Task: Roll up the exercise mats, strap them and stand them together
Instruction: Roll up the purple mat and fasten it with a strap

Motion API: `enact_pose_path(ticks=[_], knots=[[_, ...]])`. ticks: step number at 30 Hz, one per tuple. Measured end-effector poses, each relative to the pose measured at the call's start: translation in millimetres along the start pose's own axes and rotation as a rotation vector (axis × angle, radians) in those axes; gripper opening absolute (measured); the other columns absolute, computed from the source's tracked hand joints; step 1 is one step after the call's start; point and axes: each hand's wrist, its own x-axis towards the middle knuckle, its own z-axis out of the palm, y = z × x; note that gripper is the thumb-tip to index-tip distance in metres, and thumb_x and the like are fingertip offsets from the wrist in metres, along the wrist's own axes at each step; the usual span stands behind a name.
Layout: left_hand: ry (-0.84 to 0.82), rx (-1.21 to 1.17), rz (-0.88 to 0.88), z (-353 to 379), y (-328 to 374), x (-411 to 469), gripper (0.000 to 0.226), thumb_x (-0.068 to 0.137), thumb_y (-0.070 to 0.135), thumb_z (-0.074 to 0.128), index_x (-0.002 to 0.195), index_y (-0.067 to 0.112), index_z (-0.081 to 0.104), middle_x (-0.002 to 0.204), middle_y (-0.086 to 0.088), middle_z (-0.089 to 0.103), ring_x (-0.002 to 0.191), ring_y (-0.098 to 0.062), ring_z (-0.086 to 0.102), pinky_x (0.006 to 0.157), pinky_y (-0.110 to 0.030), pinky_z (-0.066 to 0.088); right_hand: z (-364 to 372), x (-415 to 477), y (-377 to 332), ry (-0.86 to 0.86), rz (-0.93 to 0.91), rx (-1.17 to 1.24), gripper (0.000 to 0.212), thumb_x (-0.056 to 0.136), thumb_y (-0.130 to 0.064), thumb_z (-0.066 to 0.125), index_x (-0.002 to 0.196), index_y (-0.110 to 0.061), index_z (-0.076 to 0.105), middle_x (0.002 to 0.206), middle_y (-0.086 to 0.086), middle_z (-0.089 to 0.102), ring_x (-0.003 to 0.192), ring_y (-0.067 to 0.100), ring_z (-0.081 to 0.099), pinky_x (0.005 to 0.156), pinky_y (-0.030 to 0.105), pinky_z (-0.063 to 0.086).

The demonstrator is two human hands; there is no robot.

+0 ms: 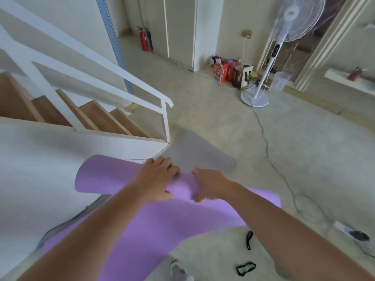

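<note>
Hugging the staircase (81, 142) base, the purple mat (125, 177) sat half rolled, roll end close against the white stair wall. Open mottled floor (304, 159) ran away from the staircase, crossed by a thin cable (263, 138). Left hand (156, 179) and right hand (209, 183) both gripped the roll, fingers curled over it. Matte foam, smooth tube, unrolled part flat. Grey mat (194, 153) lay flat just past the staircase corner. Two black straps (249, 240) lay loose beyond the mat from the staircase.
</note>
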Motion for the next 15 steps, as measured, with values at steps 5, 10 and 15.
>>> enact_pose_path(ticks=[5,10,15], knots=[[-0.518,-0.364,-0.287,-21,29,-67,0.093,0.063,0.064,0.072,0.145,0.035,0.038,0.137,0.009,0.048,0.125,-0.02,0.05,0.104,-0.038,0.039,48,-67,-38,0.226,-0.266,-0.317,0.044,0.092,-0.02,0.056,0.133,-0.017,0.041,0.129,0.003,0.052,0.119,0.024,0.051,0.087,0.034,0.038],[-0.512,-0.347,-0.362,-31,73,-143,0.055,0.065,0.062,0.077,0.099,0.027,0.052,0.091,0.011,0.057,0.086,-0.017,0.056,0.068,-0.029,0.036,72,-122,-70,0.178,-0.299,-0.273,0.055,0.084,-0.029,0.066,0.132,-0.021,0.04,0.126,0.0,0.056,0.116,0.024,0.055,0.089,0.036,0.042],[-0.339,-0.147,-0.308,-25,96,-193,0.067,0.066,0.056,0.079,0.115,0.023,0.049,0.112,0.005,0.062,0.106,-0.02,0.062,0.077,-0.032,0.042,89,-161,-103,0.002,-0.099,-0.077,0.079,0.074,-0.049,0.076,0.14,-0.025,0.041,0.13,-0.002,0.059,0.119,0.024,0.056,0.094,0.036,0.045]])
